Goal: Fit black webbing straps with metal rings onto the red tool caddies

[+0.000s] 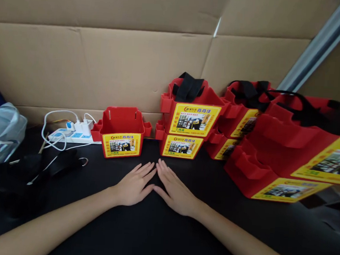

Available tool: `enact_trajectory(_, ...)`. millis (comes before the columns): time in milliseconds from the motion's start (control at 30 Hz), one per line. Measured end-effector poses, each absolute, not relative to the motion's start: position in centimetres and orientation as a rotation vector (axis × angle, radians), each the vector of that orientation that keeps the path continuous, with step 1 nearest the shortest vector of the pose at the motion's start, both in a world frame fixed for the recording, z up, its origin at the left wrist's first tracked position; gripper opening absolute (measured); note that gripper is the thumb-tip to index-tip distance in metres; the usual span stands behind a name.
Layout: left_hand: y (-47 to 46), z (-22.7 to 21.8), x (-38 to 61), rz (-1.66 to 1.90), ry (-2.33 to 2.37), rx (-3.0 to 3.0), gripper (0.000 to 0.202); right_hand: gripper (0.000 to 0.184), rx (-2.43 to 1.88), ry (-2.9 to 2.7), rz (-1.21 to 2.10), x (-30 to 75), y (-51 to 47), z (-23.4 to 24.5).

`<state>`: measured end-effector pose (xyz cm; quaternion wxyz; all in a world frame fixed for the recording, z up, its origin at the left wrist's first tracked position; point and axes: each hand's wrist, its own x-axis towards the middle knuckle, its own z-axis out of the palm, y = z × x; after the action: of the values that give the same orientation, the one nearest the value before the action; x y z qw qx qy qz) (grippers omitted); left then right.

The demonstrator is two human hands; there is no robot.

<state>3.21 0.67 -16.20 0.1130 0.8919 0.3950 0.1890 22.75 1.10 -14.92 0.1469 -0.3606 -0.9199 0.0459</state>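
My left hand (136,183) lies flat on the black tabletop (156,232), palm down, fingers stretched out and holding nothing. Beside it my right hand (175,189) rests the same way, and the fingertips and thumbs of the two hands meet or nearly meet. Just beyond the left hand stands a single red plastic tool box (123,122) with a yellow label and no strap visible. Past the right fingertips is a stack of two red tool boxes (183,147), a black strap (188,87) lying in the upper one.
More stacked red tool boxes (273,159) with black straps fill the right side. At left are a white power strip (78,136) with chargers and cables, black straps (61,161) with a metal ring, and a pale plastic bag (2,130). A cardboard wall (118,68) closes the back.
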Motion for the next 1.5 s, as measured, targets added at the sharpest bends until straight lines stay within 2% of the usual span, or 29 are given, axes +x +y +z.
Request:
enact_trajectory(233, -1.6, -14.5, -3.4, 0.376, 1.112, 2.721, 0.048, 0.050, -0.880, -2.848, 0.321, 21.1, -0.8, -13.3)
enact_trajectory(633, -1.8, -14.2, -2.9, 0.427, 1.170, 2.820, 0.043, 0.042, -0.864, -2.829, 0.459, 22.1, -0.1, -13.0)
enact_trajectory(700, -1.5, -13.7, -3.2, 0.554, 1.290, 2.933, 0.043, 0.042, -0.861, -2.830, 0.450, 22.1, -0.1, -13.0)
enact_trajectory(833, 0.2, -11.8, -5.7, 1.067, 1.882, 2.858, 0.052, 0.041, -0.829, -2.826, 0.422, 22.2, -0.1, -13.1)
enact_trajectory(933, 1.3, -10.6, -8.0, 1.143, 2.037, 2.782, 0.052, 0.043, -0.834, -2.804, 0.397, 22.3, -0.2, -13.1)
enact_trajectory(1000, 1.3, -10.2, -8.9, 1.151, 1.992, 2.779, 0.036, 0.047, -0.862, -2.734, 0.370, 22.4, -0.1, -13.2)
enact_trajectory(1100, 0.3, -9.9, -8.9, 1.348, 1.891, 2.767, 0.016, 0.054, -0.905, -2.534, 0.326, 22.6, 0.3, -13.4)
enact_trajectory(1200, -0.9, -9.7, -8.3, 1.633, 1.642, 2.757, 0.018, 0.058, -0.905, -2.317, 0.320, 22.9, 0.9, -13.6)
enact_trajectory(1300, -1.8, -9.6, -7.6, 1.833, 1.312, 2.735, 0.022, 0.053, -0.844, -2.091, 0.436, 23.3, 1.4, -13.5)
enact_trajectory(1500, -4.2, -9.7, -4.6, 1.913, 0.766, 2.670, 0.021, 0.050, -0.709, -1.701, 0.839, 23.9, 2.2, -13.6)
